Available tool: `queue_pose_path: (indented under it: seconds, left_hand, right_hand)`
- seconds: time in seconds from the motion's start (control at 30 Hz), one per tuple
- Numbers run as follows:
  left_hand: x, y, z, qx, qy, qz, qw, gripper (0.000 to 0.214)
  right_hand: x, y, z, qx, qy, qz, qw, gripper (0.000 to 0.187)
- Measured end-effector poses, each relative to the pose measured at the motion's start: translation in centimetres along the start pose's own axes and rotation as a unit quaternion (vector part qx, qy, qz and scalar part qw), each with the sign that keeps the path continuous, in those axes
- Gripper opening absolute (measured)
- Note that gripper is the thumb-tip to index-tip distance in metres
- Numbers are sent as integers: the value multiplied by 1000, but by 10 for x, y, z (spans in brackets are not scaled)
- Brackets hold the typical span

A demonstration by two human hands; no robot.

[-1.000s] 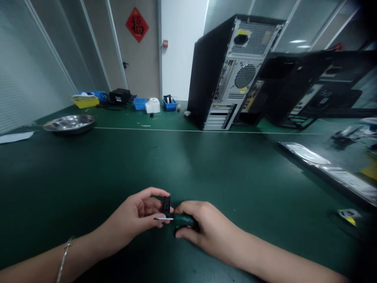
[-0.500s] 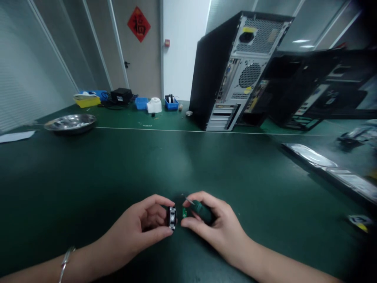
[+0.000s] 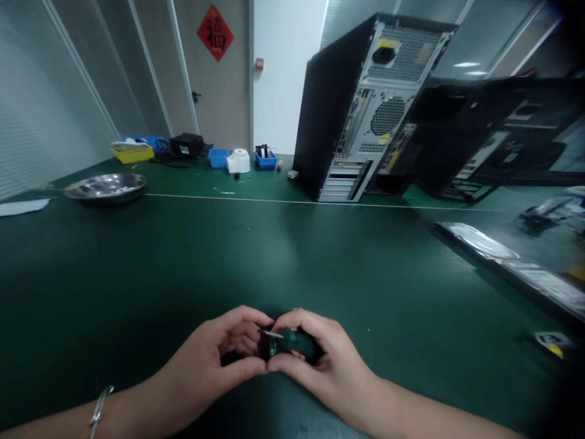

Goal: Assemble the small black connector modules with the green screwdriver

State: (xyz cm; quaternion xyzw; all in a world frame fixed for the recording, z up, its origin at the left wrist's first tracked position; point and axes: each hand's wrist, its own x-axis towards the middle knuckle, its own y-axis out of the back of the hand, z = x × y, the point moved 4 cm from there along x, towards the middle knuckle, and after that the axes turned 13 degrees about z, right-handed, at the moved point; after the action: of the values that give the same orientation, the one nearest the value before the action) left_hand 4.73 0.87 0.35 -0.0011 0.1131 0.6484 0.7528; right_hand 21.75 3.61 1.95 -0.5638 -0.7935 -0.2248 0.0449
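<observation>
My left hand (image 3: 205, 360) is closed, thumb and forefinger pinching a small black-and-silver part (image 3: 264, 347), now mostly in shadow. My right hand (image 3: 340, 363) holds a screwdriver (image 3: 298, 342) with a dark green handle in its palm, the thin shaft pointing left across the gap. Between the right thumb and forefinger is a small green circuit board (image 3: 273, 347), right up against the black part. The fingertips of both hands meet, so whether the two pieces touch or fit into each other cannot be made out.
On the green table (image 3: 219, 262), a metal bowl (image 3: 106, 188) stands far left, and small blue bins (image 3: 265, 161) and a black adapter (image 3: 186, 145) lie at the back. A computer tower (image 3: 347, 116) rises behind. Hard drives (image 3: 479, 241) and a small yellow-marked object (image 3: 554, 344) lie right.
My right hand has moved left, bringing the circuit board and screwdriver up to the part in my left hand. The gap between the hands has closed.
</observation>
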Motion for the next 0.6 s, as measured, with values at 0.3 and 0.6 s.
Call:
queue_pose_path:
  seconds: [0.3,0.6]
  left_hand:
    - [0,-5,3,-49,35,11,998,29]
    - [-1,-5,4,-12,1,34,999,20]
  right_hand:
    - [-2,0,1,-14,32,-6,999,18]
    - [-2,-3,1,-11,35,-5,999,21]
